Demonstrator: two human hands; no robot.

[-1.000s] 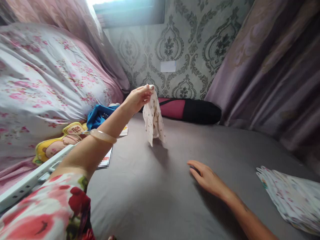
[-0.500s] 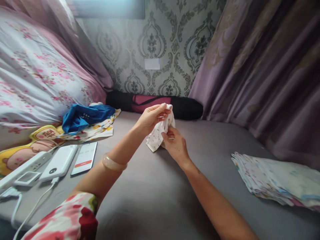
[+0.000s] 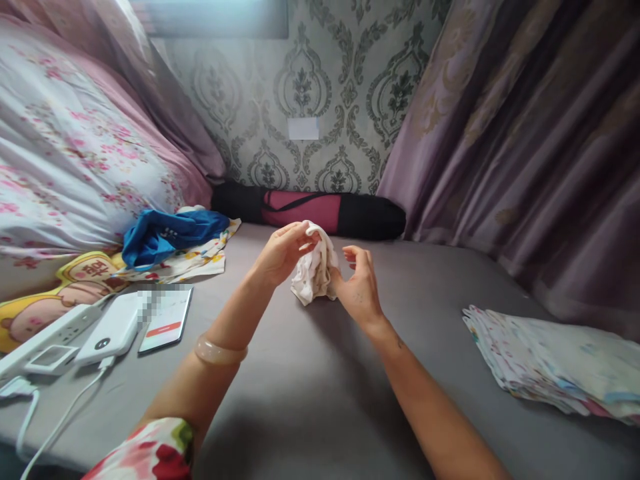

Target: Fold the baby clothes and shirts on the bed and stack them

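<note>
1. There is one view only — a head-worn camera that looks forward and down along the person's own forearms, which enter from the bottom edge.
2. It faces the patterned wall at the top centre, across a grey bed sheet that fills the lower half.
3. The left hand and right hand sit near mid-frame — close to the lens, at arm's reach.
4. Wide-angle bending shows at the edges, where the curtain on the right leans inward.

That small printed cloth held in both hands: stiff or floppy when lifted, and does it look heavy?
The printed cloth is probably floppy: it bunches and droops below the left hand. It seems light, pinched only by fingertips. The right hand touches its edge, so it likely deforms when pushed.
</note>
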